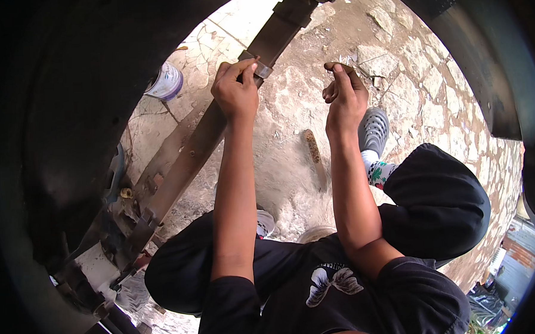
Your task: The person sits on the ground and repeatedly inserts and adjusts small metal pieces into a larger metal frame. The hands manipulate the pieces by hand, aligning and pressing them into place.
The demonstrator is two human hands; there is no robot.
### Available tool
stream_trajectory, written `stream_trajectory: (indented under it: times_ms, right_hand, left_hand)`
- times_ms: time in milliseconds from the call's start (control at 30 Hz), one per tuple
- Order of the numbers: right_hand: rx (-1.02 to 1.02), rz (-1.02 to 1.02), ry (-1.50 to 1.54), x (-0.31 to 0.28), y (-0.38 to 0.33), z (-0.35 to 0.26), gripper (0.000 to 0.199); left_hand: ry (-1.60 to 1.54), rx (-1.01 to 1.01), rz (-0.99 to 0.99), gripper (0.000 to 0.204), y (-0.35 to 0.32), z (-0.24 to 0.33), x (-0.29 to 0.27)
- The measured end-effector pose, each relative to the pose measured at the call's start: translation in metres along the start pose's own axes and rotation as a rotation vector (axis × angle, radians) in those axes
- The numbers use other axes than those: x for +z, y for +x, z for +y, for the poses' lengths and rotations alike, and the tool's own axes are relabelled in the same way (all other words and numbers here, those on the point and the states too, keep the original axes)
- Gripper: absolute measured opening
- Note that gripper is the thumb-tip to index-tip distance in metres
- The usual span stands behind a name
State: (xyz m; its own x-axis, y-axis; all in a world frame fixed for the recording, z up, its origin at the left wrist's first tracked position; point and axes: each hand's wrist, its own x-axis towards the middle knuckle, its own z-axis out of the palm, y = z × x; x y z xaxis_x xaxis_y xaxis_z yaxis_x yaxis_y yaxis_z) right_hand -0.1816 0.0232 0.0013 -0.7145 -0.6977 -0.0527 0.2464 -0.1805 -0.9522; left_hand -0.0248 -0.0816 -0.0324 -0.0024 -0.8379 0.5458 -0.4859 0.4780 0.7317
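Note:
A long dark metal beam [197, 140] runs diagonally from the lower left to the top middle. It looks like a vehicle's leaf spring, with a metal clip [263, 70] wrapped round it. My left hand [237, 90] is at this clip, thumb and forefinger drawn together at its upper edge. Whatever sits between those fingertips is too small to make out. Apart from the beam, my right hand [346, 98] is raised over the ground to the right. Its fingers are curled, with thumb and forefinger closed in a pinch, and any small thing in them cannot be made out.
On the ground between my forearms lies a narrow brown brush-like piece [312, 147]. A white and purple can [167, 82] stands left of the beam. Dark curved bodywork [69, 128] arches over the left side, with another dark panel [483, 56] at right. Broken stone paving [416, 86] lies beyond.

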Motion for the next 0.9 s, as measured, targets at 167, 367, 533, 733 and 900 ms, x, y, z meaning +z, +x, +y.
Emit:
stream_trajectory:
  times_ms: [167,367,533,733,900]
  right_hand:
    - [0.009,-0.038,-0.036,0.01,-0.006,-0.003,0.026]
    - [0.002,-0.073,-0.06,0.009,-0.015,0.001,0.025]
    - [-0.017,-0.097,-0.063,0.012,-0.02,-0.005,0.025]
    - [-0.012,-0.11,-0.072,0.012,-0.023,-0.009,0.024]
    - [-0.047,-0.08,0.0,0.004,-0.015,-0.011,0.024]
  left_hand:
    - [0.012,-0.001,-0.023,0.01,-0.002,-0.004,-0.005]
    - [-0.06,0.052,-0.083,0.012,0.015,-0.001,0.001]
    - [-0.013,0.058,-0.082,0.007,0.015,0.003,0.005]
    - [0.022,0.203,-0.114,0.003,0.042,0.011,0.029]
    - [0.059,-0.06,-0.143,0.012,0.014,0.001,-0.002]
